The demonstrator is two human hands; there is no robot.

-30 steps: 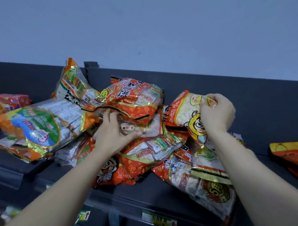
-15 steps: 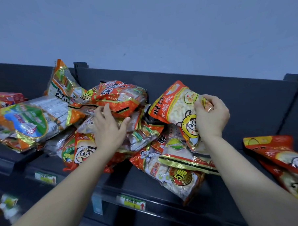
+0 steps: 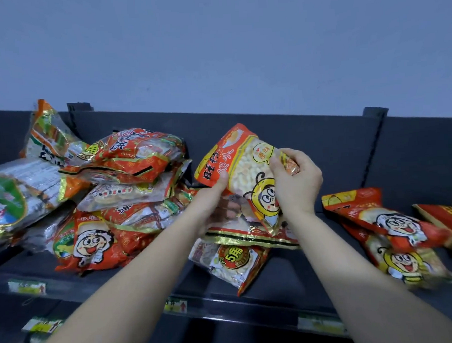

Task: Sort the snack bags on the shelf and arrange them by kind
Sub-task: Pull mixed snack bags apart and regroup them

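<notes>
Head view, looking down at a dark shelf (image 3: 289,272) under a pale blue-grey wall (image 3: 214,42). Both hands are up on one snack bag (image 3: 245,160), an orange pack with a clear window of small white puffs and a yellow cartoon face low on its front. It is lifted off the shelf and tilted, in front of the shelf's back panel (image 3: 322,146), roughly at the middle of the picture.

The left hand (image 3: 213,200) grasps the bag's lower left edge, thumb pressed on the front and fingers curled behind it, partly showing through the clear plastic. The right hand (image 3: 295,186) pinches the bag's upper right corner, fingers closed around the crimped foil.

Just below the held bag lies a pack with a gold and black band (image 3: 248,237), and under that a bag with a round "5" badge (image 3: 231,259) that juts over the shelf's front edge.

To the left is a loose heap of red and orange bags (image 3: 131,160), piled one across another, with a red bag showing a big grinning cartoon face (image 3: 93,244) at the front. At the far left edge there is a silver bag with a green and blue label (image 3: 8,204).

To the right, apart from the held bag, several red bags (image 3: 385,216) lie overlapped, the front one showing a yellow cartoon face (image 3: 405,264).

Small price labels (image 3: 175,304) sit along the shelf's front rail; their print is too blurred to read.
</notes>
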